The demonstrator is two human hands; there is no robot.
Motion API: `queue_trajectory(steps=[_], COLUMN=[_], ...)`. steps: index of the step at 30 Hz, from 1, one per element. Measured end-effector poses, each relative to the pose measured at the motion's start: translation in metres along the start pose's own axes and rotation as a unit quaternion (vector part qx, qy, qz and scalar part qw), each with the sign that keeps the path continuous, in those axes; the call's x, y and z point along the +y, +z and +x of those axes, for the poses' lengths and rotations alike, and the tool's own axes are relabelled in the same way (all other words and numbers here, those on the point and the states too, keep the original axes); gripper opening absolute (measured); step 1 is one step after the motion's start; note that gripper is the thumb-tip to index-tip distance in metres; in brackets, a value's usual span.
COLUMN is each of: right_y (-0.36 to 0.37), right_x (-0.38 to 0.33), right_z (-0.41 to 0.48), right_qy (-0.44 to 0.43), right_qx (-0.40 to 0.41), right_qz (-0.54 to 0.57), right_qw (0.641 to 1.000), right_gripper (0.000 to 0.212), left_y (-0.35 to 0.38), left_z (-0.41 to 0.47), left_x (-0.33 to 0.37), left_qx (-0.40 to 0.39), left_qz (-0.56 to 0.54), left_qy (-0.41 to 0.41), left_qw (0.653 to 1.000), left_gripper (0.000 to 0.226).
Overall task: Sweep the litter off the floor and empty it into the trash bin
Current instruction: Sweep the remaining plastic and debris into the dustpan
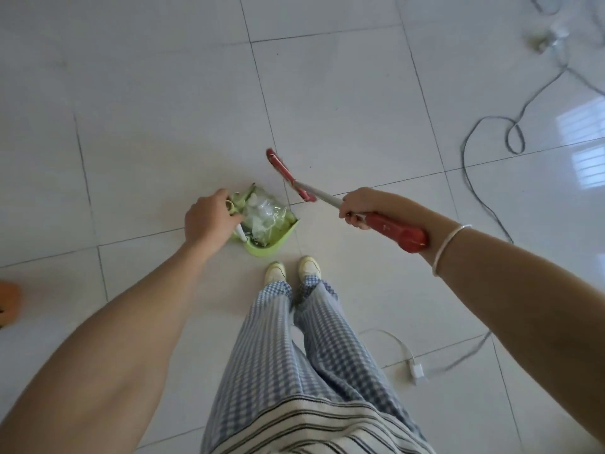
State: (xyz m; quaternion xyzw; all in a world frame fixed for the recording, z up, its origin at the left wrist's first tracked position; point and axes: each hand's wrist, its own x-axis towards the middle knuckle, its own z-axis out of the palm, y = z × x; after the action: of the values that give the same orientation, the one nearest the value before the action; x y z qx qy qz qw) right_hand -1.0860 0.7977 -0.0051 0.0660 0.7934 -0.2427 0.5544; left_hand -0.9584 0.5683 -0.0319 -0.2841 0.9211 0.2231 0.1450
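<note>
On floor tiles, green dustpan [266, 246] holding crumpled plastic litter [263, 215], left hand [208, 217] gripping its handle

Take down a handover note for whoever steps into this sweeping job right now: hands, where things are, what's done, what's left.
Hands: the left hand grips the handle of the green dustpan; the right hand grips the red broom.
Things: the dustpan is just ahead of the shoes, holding the litter; the broom's head is beyond it, to the right.
Done: litter gathered.
Left: empty it into the trash bin, not in view. Mind the cables.
</note>
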Motion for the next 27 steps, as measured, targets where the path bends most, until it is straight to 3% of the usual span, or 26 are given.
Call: queue_trajectory(steps=[4, 7, 11, 17, 21, 27], right_y=[-0.021, -0.044, -0.087, -0.18, -0.228, -0.275], right_x=[-0.006, -0.01, -0.016, -0.021, -0.038, -0.059], right_z=[0.011, 0.019, 0.042, 0.087, 0.125, 0.187], right_qy=[-0.007, -0.032, 0.009, 0.005, 0.002, 0.0], right_qx=[0.047, 0.057, 0.089, 0.089, 0.092, 0.099], right_qz=[-0.045, 0.015, -0.03, -0.064, -0.095, -0.137], right_qw=[0.998, 0.998, 0.996, 0.994, 0.991, 0.986], right_gripper=[0.025, 0.024, 0.025, 0.023, 0.002, 0.007], left_y=[0.0, -0.002, -0.002, 0.006, 0.02, 0.029], left_z=[0.003, 0.012, 0.033, 0.074, 0.102, 0.147], left_x=[0.01, 0.031, 0.069, 0.141, 0.179, 0.207], left_qx=[0.031, 0.046, 0.067, 0.104, 0.138, 0.185], left_qz=[-0.017, -0.031, -0.037, -0.069, -0.1, -0.114], left_qy=[-0.031, -0.041, -0.049, -0.092, -0.115, -0.142], left_qw=[0.999, 0.998, 0.996, 0.988, 0.978, 0.966], left_gripper=[0.019, 0.018, 0.018, 0.019, 0.016, 0.018])
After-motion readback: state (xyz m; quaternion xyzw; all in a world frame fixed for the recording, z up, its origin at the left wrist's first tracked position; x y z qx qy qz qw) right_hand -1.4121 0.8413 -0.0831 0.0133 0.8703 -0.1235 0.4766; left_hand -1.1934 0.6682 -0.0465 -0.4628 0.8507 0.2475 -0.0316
